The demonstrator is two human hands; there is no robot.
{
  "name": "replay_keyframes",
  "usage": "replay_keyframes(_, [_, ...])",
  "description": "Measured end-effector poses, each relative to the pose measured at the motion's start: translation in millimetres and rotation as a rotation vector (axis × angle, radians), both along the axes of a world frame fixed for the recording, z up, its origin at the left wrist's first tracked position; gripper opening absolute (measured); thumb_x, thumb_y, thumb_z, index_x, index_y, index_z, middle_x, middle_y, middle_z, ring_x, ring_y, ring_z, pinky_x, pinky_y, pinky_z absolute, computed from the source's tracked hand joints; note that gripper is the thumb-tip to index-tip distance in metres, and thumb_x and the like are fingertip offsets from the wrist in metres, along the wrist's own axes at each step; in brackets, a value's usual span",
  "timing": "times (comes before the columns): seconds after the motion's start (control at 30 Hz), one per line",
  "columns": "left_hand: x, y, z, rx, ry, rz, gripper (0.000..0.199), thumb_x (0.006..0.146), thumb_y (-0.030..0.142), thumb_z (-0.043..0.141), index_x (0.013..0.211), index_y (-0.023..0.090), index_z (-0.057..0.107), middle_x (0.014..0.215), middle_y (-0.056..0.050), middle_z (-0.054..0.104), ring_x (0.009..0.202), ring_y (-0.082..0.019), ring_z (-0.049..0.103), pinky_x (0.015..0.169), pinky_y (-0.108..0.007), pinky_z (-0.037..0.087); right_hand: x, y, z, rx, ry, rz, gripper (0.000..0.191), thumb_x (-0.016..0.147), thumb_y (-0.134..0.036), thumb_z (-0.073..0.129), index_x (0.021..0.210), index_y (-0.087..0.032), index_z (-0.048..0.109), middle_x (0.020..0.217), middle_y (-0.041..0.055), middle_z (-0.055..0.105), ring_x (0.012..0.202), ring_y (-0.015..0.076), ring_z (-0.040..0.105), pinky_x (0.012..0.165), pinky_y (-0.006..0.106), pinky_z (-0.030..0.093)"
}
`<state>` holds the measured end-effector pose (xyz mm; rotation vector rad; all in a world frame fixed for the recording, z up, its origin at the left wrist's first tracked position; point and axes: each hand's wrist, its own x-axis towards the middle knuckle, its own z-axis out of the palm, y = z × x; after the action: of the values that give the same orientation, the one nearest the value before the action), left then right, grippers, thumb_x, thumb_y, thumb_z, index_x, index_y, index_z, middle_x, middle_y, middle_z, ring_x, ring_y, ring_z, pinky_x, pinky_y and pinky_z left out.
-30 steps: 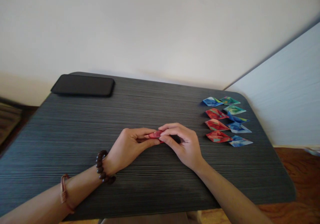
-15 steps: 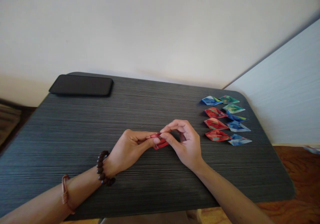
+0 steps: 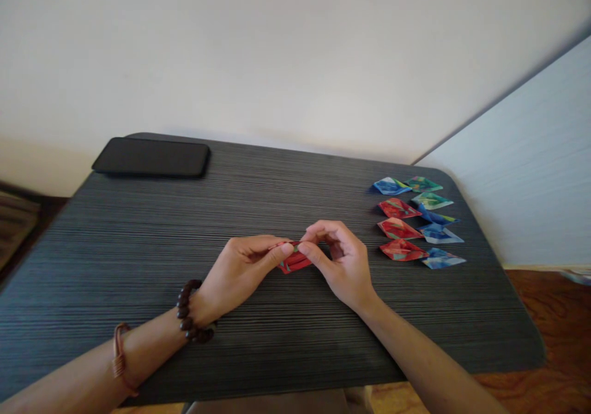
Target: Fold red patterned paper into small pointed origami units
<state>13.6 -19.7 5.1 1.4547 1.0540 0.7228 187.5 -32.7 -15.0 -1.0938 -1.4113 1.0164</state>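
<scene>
A small folded red paper (image 3: 294,262) with bits of green is held between both hands above the middle of the dark table (image 3: 258,352). My left hand (image 3: 241,273) pinches its left part, thumb on top. From the right, my right hand (image 3: 339,264) pinches its upper edge with thumb and forefinger, the other fingers curled. The two thumb tips are close together. Part of the paper is hidden behind the fingers.
Folded paper pieces lie in two columns at the right: several red ones (image 3: 401,250) and a blue one on the left, blue (image 3: 441,234) and green ones (image 3: 431,201) beside them. A black flat case (image 3: 152,158) lies at the back left, near the wall (image 3: 258,56).
Both thumbs have shifted slightly along the red paper, the left one up and away from its lower part. More of its red face shows below them.
</scene>
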Motion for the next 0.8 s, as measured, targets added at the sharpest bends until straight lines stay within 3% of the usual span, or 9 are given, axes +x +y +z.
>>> replay_keyframes(0.07, [0.4, 0.2, -1.0, 0.027, -0.004, -0.007, 0.017, 0.082, 0.028, 0.058, 0.077, 0.018, 0.07, 0.078, 0.001, 0.07, 0.074, -0.012, 0.062, 0.07, -0.019, 0.049, 0.5, -0.7, -0.1, 0.019, -0.027, -0.016, 0.017, 0.076, -0.022, 0.068, 0.09, -0.022, 0.058, 0.078, -0.0011, 0.064, 0.069, 0.0118, 0.06, 0.069, 0.027, 0.05])
replay_keyframes(0.23, [1.0, -2.1, -4.3, -0.08, -0.018, 0.014, 0.019, 0.08, 0.031, 0.061, 0.092, 0.018, 0.067, 0.086, -0.001, 0.071, 0.079, -0.014, 0.065, 0.074, -0.022, 0.051, 1.6, -1.9, -0.2, 0.079, -0.094, -0.033, 0.015, 0.076, -0.02, 0.067, 0.088, -0.021, 0.059, 0.077, -0.0011, 0.063, 0.07, 0.0119, 0.06, 0.071, 0.027, 0.049])
replay_keyframes(0.33, [0.1, -2.8, -4.1, -0.069, 0.014, 0.018, 0.019, 0.079, 0.032, 0.062, 0.09, 0.018, 0.068, 0.085, -0.001, 0.072, 0.078, -0.015, 0.066, 0.072, -0.022, 0.052, 1.7, -1.4, 0.4, 0.088, -0.13, -0.021, 0.015, 0.076, -0.02, 0.068, 0.088, -0.021, 0.059, 0.078, -0.0014, 0.063, 0.069, 0.0115, 0.06, 0.07, 0.026, 0.049])
replay_keyframes(0.47, [-2.2, -0.3, -0.3, -0.073, 0.016, 0.111, 0.018, 0.077, 0.032, 0.064, 0.086, 0.018, 0.071, 0.081, 0.0, 0.073, 0.075, -0.015, 0.066, 0.07, -0.021, 0.052, 2.7, -0.6, 2.8, 0.043, -0.164, -0.003, 0.013, 0.08, -0.024, 0.062, 0.093, -0.02, 0.058, 0.08, 0.0, 0.064, 0.072, 0.0119, 0.06, 0.07, 0.026, 0.048])
replay_keyframes(0.6, [-5.6, 3.4, 2.9, -0.096, 0.022, 0.202, 0.019, 0.076, 0.034, 0.065, 0.087, 0.02, 0.072, 0.085, 0.0, 0.073, 0.081, -0.017, 0.066, 0.076, -0.023, 0.052, 5.9, 0.0, 4.2, -0.01, -0.283, 0.077, 0.013, 0.085, -0.029, 0.056, 0.084, -0.018, 0.062, 0.072, 0.0004, 0.062, 0.065, 0.0116, 0.056, 0.062, 0.025, 0.044])
replay_keyframes(0.8, [-7.9, 6.1, 4.7, -0.204, -0.045, 0.152, 0.023, 0.079, 0.037, 0.062, 0.088, 0.02, 0.073, 0.08, -0.002, 0.074, 0.073, -0.016, 0.066, 0.073, -0.024, 0.052, 7.0, 1.8, 4.2, -0.014, -0.297, 0.077, 0.018, 0.082, -0.032, 0.06, 0.073, -0.017, 0.065, 0.064, -0.0004, 0.061, 0.056, 0.0104, 0.053, 0.056, 0.024, 0.04])
